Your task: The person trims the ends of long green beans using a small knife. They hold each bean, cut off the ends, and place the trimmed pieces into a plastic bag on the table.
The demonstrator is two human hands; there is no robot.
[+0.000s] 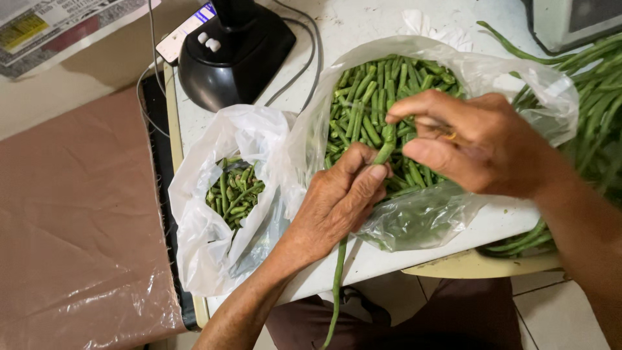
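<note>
White tabletop (363, 26) seen from above, with a smaller plastic bag (214, 227) of green trimmings at left and a larger bag (518, 84) of cut bean pieces to its right. Over the larger bag, the left hand (337, 204) pinches one long green bean (338, 272) between thumb and fingers, its long axis running nearly upright from below the table edge up to the right hand (483, 139). That hand's fingertips close on the bean's top end, seemingly beside a small blade, though this is unclear
</note>
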